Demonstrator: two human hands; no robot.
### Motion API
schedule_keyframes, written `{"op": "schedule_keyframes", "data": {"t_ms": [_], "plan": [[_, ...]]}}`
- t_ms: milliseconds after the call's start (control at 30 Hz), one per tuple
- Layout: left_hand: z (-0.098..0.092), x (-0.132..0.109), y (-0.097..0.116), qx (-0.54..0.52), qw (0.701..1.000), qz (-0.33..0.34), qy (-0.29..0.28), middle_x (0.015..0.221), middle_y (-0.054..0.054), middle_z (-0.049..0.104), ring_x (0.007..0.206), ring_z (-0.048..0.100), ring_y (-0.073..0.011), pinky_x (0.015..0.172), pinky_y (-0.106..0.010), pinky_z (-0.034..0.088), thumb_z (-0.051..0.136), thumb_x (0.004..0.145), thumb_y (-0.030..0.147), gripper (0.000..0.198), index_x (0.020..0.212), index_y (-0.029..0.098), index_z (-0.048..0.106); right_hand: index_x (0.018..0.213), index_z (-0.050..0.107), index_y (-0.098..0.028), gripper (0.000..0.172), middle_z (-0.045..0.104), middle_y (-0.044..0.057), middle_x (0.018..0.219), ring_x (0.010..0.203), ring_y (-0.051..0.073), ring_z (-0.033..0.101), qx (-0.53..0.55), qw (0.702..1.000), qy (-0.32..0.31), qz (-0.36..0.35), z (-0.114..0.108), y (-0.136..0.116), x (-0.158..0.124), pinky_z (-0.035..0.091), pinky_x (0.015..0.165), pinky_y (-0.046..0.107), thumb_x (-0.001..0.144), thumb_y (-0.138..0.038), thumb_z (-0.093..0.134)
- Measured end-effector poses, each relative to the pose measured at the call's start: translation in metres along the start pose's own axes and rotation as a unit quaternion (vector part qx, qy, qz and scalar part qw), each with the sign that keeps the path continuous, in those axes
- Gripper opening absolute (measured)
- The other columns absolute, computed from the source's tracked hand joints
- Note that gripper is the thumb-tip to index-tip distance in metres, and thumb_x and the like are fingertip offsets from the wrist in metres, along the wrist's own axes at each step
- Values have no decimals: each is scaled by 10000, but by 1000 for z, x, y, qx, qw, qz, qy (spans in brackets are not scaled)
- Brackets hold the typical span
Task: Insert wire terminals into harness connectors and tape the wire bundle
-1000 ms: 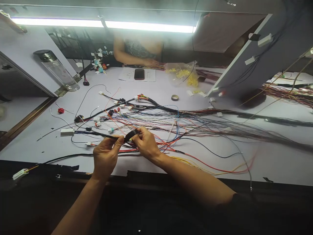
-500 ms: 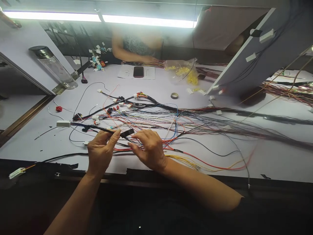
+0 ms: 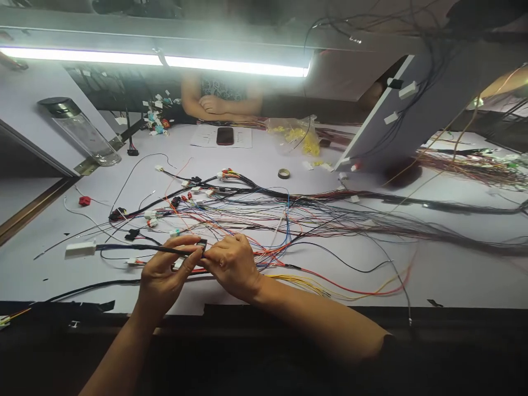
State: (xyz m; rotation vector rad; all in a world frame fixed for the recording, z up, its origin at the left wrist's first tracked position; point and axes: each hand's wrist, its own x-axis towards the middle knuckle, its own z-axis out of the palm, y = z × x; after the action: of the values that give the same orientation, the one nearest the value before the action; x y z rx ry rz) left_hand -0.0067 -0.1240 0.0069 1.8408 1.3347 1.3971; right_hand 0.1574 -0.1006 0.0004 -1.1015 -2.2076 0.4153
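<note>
My left hand (image 3: 163, 278) is closed around a black-wrapped wire bundle (image 3: 138, 247), thumb and index finger pinching it. A white connector (image 3: 80, 249) is at the bundle's left end. A short piece of black tape (image 3: 202, 244) stands up from the bundle at my left fingertips. Against it, my right hand (image 3: 233, 267) is closed, its thumb and fingers pressed together at the tape and bundle; the exact grip is partly hidden. Beneath and beyond both hands lie loose thin wires (image 3: 264, 225) in many colours, with a black connector (image 3: 132, 235) nearby.
A tape roll (image 3: 284, 174) lies behind the wires. Farther back are a phone (image 3: 225, 136) on paper and a bag of yellow parts (image 3: 295, 137). A glass bottle (image 3: 82, 132) leans at left; a panel (image 3: 371, 121) stands at right. Across the table, a person's arms (image 3: 218, 104) rest.
My right hand has moved in to meet my left at the tape, and its fingers have closed. The tape, earlier stretched out rightward, now stands up. The camera view has shifted.
</note>
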Motion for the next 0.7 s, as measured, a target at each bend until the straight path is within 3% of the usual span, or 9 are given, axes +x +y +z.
{"op": "schedule_keyframes", "data": {"t_ms": [133, 267, 400, 600, 700], "plan": [[1, -6, -10, 12, 1000, -8, 25, 1052, -56, 638, 992, 620, -229, 903, -396, 517, 688, 787, 215, 97, 882, 217, 710, 775, 656, -214, 322, 721, -31, 792, 783, 122, 576, -22, 1000, -3, -21, 4, 3, 1, 256, 764, 343, 950, -439, 506], [8, -12, -10, -33, 989, -120, 85, 1009, -51, 644, 871, 642, -213, 748, -324, 561, 720, 755, 307, 154, 879, 216, 710, 868, 675, -250, 251, 727, -37, 843, 834, 141, 579, -61, 997, -6, -52, 2, 16, -6, 269, 800, 353, 942, -434, 521], [14, -17, -2, -49, 968, -207, 134, 956, -29, 657, 755, 625, -183, 735, -316, 553, 733, 726, 392, 234, 889, 226, 706, 900, 670, -265, 168, 727, -43, 877, 859, 152, 573, -96, 993, -9, -64, 2, 36, -20, 272, 827, 367, 924, -390, 560], [18, -20, -8, -44, 972, -165, 160, 903, -33, 656, 887, 600, -212, 838, -331, 495, 747, 712, 376, 168, 773, 222, 717, 882, 693, -291, 174, 739, -57, 834, 798, 136, 586, -72, 996, -8, -51, 6, 53, -24, 282, 821, 367, 928, -393, 559], [17, -20, -12, -38, 973, -160, 162, 883, -37, 657, 877, 597, -206, 849, -348, 484, 736, 734, 363, 150, 779, 221, 716, 924, 704, -262, 198, 747, -18, 903, 877, 146, 621, 7, 999, 18, -51, -14, 56, -19, 323, 882, 364, 904, -421, 588]]}}
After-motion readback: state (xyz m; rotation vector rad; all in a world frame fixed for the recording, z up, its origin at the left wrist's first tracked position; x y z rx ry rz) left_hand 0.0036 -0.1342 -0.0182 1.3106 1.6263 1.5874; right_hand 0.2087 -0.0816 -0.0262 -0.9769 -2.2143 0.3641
